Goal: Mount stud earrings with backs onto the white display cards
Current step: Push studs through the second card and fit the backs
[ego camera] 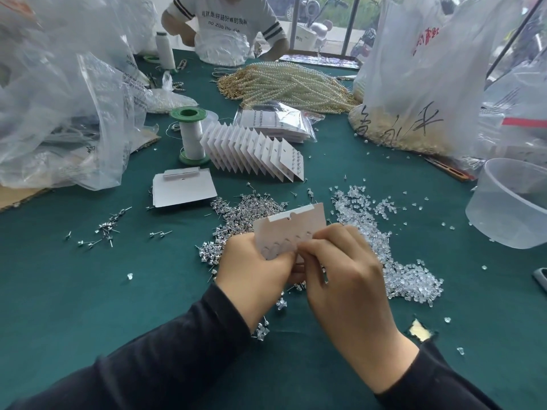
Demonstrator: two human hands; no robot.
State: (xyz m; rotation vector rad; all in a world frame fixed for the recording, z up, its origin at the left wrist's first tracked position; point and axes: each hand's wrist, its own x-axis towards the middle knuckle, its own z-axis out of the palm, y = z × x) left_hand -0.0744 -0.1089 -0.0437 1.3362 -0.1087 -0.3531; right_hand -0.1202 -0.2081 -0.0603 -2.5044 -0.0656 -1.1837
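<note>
White display card (291,229) was held above the stud pile (245,208) on the worktop (88,291), left hand (254,267) gripping its lower corner, right hand (340,267) pinching its hole row, any stud hidden; risk: an off-hole push would crease the card.

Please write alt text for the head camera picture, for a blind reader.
Two hands hold a white card over a green table: the left hand grips its lower left part, the right hand pinches its lower edge. Piles of stud earrings and clear earring backs lie below it; a row of cards stands behind.
</note>
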